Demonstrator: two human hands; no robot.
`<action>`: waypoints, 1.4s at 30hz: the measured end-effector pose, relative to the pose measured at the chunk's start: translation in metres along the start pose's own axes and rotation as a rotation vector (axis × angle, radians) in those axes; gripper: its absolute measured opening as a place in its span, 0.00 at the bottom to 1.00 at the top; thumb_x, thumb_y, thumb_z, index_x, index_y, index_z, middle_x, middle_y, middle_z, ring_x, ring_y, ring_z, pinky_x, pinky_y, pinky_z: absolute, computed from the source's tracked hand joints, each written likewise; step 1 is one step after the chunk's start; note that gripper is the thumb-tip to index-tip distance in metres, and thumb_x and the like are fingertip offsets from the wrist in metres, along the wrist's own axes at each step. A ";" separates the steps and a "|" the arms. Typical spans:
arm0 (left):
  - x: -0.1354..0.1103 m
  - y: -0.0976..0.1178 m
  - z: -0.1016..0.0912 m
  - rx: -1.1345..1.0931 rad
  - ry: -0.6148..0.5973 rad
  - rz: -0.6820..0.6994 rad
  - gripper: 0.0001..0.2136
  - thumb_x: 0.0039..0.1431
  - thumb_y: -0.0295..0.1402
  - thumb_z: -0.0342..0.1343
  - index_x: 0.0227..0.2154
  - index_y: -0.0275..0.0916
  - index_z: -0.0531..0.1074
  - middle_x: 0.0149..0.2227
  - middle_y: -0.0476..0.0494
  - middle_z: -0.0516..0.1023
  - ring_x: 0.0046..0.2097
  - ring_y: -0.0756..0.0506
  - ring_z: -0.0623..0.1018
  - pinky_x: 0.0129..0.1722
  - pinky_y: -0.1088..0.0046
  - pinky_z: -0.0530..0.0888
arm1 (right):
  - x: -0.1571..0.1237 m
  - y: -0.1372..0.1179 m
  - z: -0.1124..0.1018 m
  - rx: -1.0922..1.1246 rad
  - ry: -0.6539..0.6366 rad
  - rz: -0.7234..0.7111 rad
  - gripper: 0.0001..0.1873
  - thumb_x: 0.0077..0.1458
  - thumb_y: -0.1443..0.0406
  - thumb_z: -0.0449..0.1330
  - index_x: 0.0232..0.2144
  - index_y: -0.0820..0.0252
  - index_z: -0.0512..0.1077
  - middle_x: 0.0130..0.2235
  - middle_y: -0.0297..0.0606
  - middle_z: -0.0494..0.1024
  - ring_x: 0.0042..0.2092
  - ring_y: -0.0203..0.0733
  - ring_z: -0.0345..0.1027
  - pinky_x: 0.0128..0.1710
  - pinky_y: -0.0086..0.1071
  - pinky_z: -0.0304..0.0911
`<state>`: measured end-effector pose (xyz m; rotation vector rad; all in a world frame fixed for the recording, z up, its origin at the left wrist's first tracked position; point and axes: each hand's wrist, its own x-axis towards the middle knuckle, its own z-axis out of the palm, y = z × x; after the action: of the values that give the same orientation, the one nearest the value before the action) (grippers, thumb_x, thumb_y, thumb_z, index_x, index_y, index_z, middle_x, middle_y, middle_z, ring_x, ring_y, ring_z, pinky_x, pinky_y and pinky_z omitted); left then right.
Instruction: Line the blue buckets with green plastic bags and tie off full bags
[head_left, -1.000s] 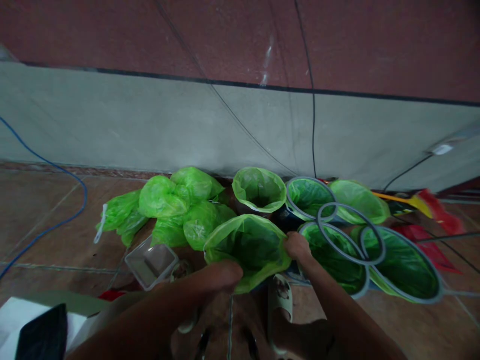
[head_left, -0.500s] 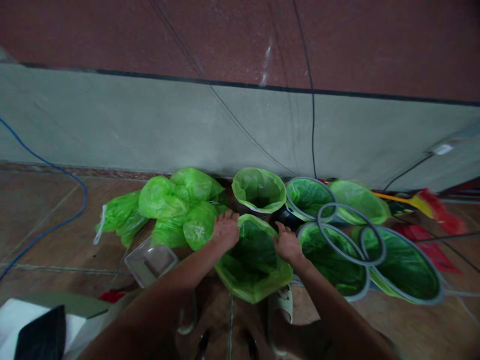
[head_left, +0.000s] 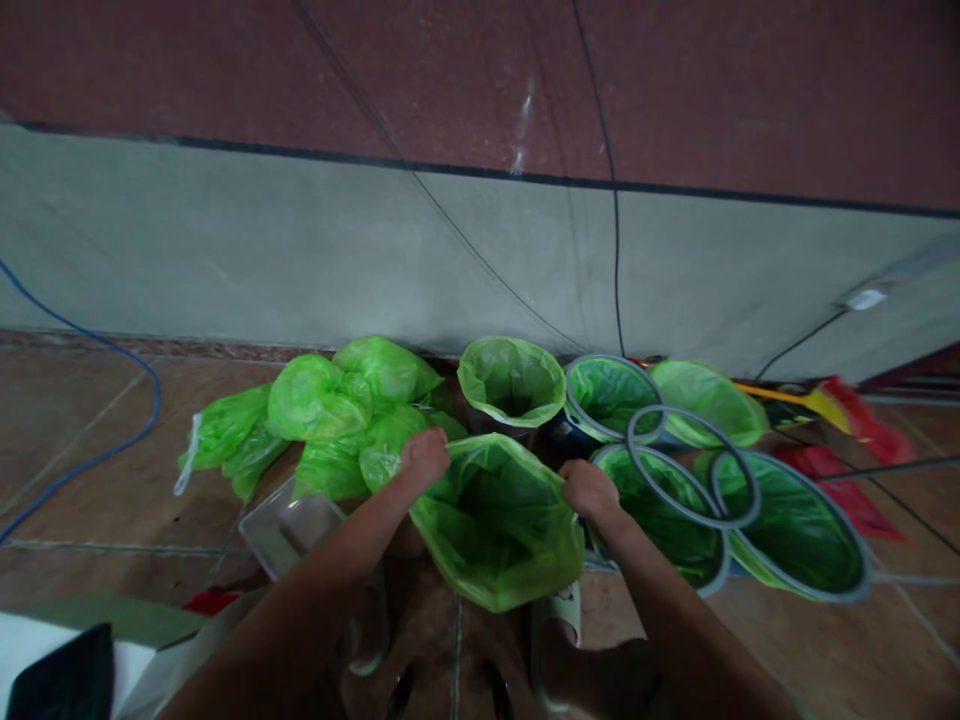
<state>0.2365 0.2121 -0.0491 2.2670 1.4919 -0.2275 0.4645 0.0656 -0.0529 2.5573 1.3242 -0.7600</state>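
Between my hands a green trash bag [head_left: 502, 585] stands spread open, its mouth facing up. My left hand [head_left: 425, 456] is closed on the left side of the bag's rim. On the opposite side my right hand [head_left: 590, 488] grips the rim, with the fingers curled. The bag covers whatever bin may be under it. Just behind it stands a bin lined with another green bag [head_left: 512, 380]. A loose grey ring [head_left: 694, 412] lies across the lined bins to the right of my right hand.
Filled green bags [head_left: 319, 398] are heaped at the left beside a clear plastic container [head_left: 289, 525]. Grey-rimmed lined bins [head_left: 795, 525] stand on the right, near a red dustpan [head_left: 840, 485] and a yellow-and-red broom [head_left: 855, 415]. A blue cable [head_left: 112, 345] runs along the left floor.
Both hands have closed on the bag's rim and moved apart, the left one leftward and up. The mouth of the bag is stretched wider. The view has shifted slightly.
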 end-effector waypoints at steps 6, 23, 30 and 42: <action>-0.018 0.002 -0.028 -0.002 0.107 0.000 0.13 0.54 0.24 0.49 0.38 0.37 0.76 0.37 0.43 0.80 0.41 0.45 0.78 0.41 0.73 0.72 | -0.002 0.006 -0.004 0.046 0.031 -0.062 0.24 0.48 0.72 0.57 0.49 0.62 0.73 0.47 0.49 0.77 0.51 0.50 0.70 0.47 0.35 0.62; -0.047 0.019 -0.034 0.132 0.127 0.263 0.13 0.54 0.21 0.46 0.40 0.34 0.71 0.36 0.38 0.77 0.42 0.42 0.77 0.42 0.68 0.72 | -0.025 -0.050 -0.003 0.367 0.333 -0.408 0.14 0.59 0.61 0.52 0.37 0.59 0.77 0.30 0.36 0.78 0.31 0.38 0.69 0.35 0.28 0.59; -0.040 0.010 -0.037 0.181 0.183 0.237 0.16 0.52 0.19 0.47 0.42 0.34 0.72 0.38 0.38 0.76 0.44 0.43 0.76 0.44 0.70 0.71 | -0.015 -0.038 -0.003 0.593 0.233 -0.447 0.16 0.57 0.59 0.51 0.31 0.61 0.76 0.28 0.35 0.77 0.30 0.37 0.68 0.31 0.27 0.61; -0.039 0.021 -0.031 0.125 0.212 0.417 0.13 0.61 0.26 0.43 0.37 0.39 0.74 0.37 0.43 0.74 0.44 0.46 0.74 0.47 0.71 0.71 | -0.032 -0.054 -0.014 0.133 0.360 -0.450 0.16 0.60 0.64 0.51 0.46 0.57 0.74 0.45 0.41 0.77 0.49 0.44 0.69 0.50 0.31 0.59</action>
<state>0.2364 0.1859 -0.0021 2.7084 1.0832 0.0470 0.4113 0.0799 -0.0200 2.6134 2.0729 -0.4698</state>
